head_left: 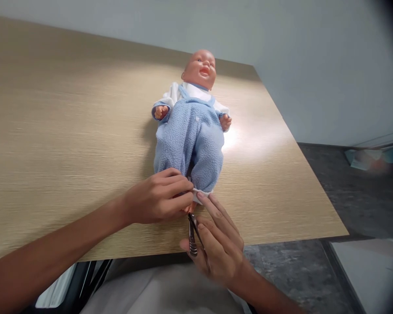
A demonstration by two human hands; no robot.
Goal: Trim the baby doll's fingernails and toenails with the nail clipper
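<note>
A baby doll (193,126) in a blue fleece romper and white shirt lies on its back on the wooden table (68,144), head away from me. My left hand (159,198) is closed around the doll's foot at the romper's leg cuff. My right hand (218,246) grips a small metal nail clipper (192,235), whose tip points up at the foot held by the left hand. The right index finger stretches out and touches the white cuff of the other leg. The foot itself is mostly hidden under my fingers.
The table's near edge runs just below my hands and its right edge slants away toward a grey wall. Dark grey floor (347,196) lies to the right, with a blurred teal object (373,157) by the wall. My pale-clothed lap shows under the table edge.
</note>
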